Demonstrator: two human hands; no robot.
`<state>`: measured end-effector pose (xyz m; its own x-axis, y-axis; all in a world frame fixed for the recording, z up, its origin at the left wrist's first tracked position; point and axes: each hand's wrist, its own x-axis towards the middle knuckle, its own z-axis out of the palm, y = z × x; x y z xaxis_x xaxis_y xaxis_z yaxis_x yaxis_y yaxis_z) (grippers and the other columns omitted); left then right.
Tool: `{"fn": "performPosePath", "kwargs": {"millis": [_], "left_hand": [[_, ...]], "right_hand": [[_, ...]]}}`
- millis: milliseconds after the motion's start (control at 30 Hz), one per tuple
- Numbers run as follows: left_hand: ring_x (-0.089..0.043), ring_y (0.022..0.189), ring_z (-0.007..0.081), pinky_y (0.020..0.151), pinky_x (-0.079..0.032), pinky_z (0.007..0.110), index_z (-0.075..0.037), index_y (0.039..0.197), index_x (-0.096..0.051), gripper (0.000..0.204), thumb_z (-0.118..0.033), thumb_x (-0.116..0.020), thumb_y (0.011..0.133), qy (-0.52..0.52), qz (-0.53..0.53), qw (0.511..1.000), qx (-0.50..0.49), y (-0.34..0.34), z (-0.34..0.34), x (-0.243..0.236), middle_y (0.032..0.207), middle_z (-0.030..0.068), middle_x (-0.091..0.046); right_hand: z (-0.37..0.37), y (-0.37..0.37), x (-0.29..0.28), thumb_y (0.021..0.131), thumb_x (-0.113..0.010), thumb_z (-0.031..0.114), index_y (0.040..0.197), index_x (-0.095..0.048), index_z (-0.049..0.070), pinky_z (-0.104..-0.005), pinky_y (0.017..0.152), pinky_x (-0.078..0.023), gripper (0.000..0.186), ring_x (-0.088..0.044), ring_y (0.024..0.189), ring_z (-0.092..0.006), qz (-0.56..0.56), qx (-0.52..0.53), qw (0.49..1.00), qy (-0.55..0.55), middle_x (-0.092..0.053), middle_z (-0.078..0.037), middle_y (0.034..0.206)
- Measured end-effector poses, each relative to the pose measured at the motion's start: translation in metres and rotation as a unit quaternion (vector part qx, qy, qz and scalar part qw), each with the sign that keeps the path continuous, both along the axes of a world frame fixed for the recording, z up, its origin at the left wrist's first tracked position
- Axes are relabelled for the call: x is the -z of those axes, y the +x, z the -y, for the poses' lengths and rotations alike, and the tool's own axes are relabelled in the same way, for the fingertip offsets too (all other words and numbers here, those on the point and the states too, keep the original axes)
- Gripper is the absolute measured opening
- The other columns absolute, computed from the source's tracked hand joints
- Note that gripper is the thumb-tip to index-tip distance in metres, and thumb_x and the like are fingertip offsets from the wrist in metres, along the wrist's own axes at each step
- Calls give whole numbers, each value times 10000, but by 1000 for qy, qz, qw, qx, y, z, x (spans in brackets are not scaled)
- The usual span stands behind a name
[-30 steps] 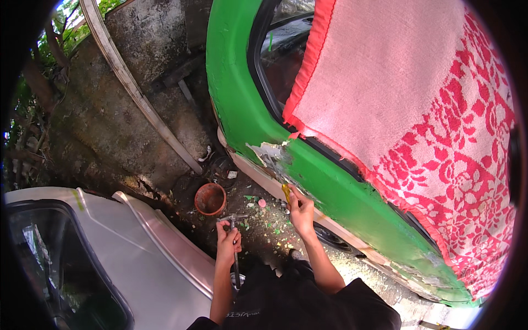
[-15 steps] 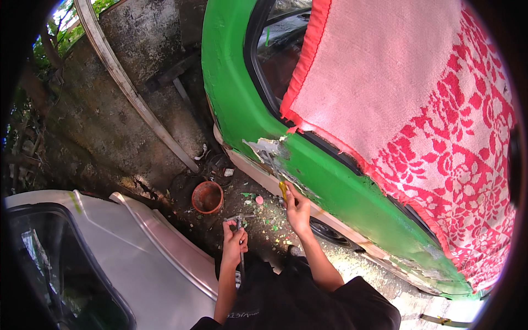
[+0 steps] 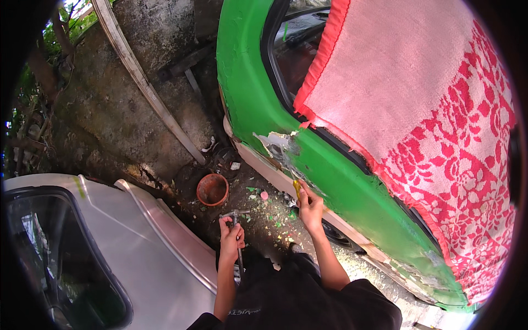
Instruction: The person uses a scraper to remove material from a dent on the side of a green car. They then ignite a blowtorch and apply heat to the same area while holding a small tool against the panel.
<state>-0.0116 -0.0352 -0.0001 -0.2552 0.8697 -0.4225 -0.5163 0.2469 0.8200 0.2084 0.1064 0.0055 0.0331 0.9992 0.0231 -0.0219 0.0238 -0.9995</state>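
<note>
In the head view, the left hand [image 3: 230, 236] is curled around a hammer [image 3: 240, 261], left of centre and near the person's dark shirt. Its fingers are closed on the shaft just below the crosswise head, which lies on the far side of the fist, while the rest of the shaft runs back toward the body. The hammer looks metal, so it is probably stiff, hard to damage and heaviest at the head. The present hold, close to that weight, should make it steady; a grip lower on the shaft would likely let the head swing more. Smooth metal may slip in a damp palm.

To the right and slightly farther, the right hand [image 3: 311, 209] has its fingers closed around a yellow-handled tool [image 3: 297, 188], pointed away toward the green panel [image 3: 330, 181]. Whether its tip touches there cannot be told. The tool seems light and rigid, and the handle is the sensible place to hold it, with fingers behind the working end.

Beyond, the panel's bare patch [image 3: 278, 144] has ragged edges; the coating there looks brittle and the flakes probably sharp, so it offers no good hold.
</note>
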Motion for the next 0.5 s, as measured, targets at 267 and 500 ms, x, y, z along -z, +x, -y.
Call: {"fn": "performPosePath", "kwargs": {"millis": [267,500], "left_hand": [[-345,497,65,415,-243,217,-220,1108,-340,227,-85,-496,1011,-18,3,1000,-18,5,-3,-1,709,-11,-392],[-335,500,61,424,-242,210,-236,1097,-349,215,-95,-491,1018,-15,11,999,-41,6,-8,-5,716,-12,-393]], "right_hand": [[-41,-10,-44,977,-607,115,1210,-708,65,-316,714,-526,259,-650,694,-162,213,2,975,71,-741,-177,886],[-28,10,-52,1001,-588,115,1224,-705,40,-282,555,-409,263,-478,596,-68,176,-7,981,77,-572,-23,676]]}}
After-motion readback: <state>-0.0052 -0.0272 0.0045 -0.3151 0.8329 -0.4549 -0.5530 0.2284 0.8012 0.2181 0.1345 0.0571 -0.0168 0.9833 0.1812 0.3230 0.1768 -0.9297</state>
